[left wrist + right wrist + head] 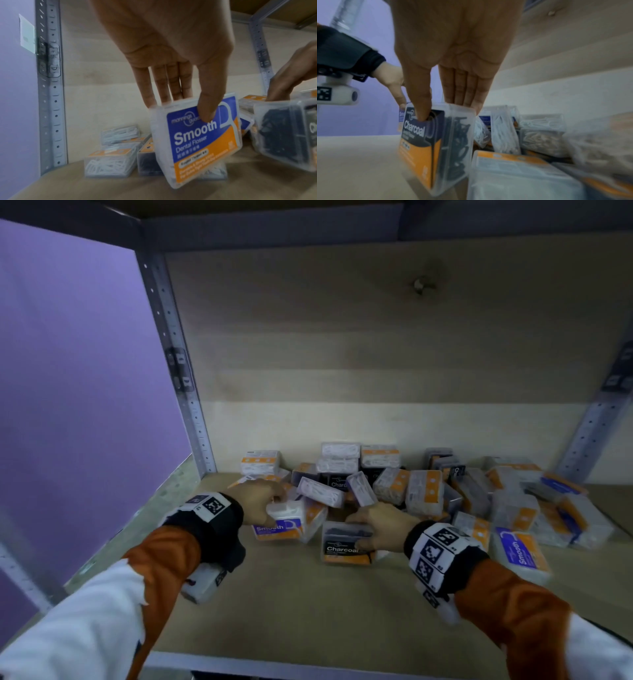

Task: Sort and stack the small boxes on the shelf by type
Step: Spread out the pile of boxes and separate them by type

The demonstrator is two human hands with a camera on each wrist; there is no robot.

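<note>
Left grip (pixel 171 75): thumb and fingers pinch a blue-and-orange Smooth flosser box (pixel 202 140), tilted, its lower edge near the shelf (pixel 308 611).
Right grip (pixel 453 67): clamped on a Charcoal flosser box (pixel 433 146), thumb on its label, fingers behind.
Pile (pixel 428 491): jumbled boxes just beyond both grips.

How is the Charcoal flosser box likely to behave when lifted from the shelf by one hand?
The Charcoal box looks like rigid clear plastic, so probably stiff. Thumb and fingers of the right hand alone pinch it, suggesting it is light. Its loose dark picks may rattle and shift.
</note>
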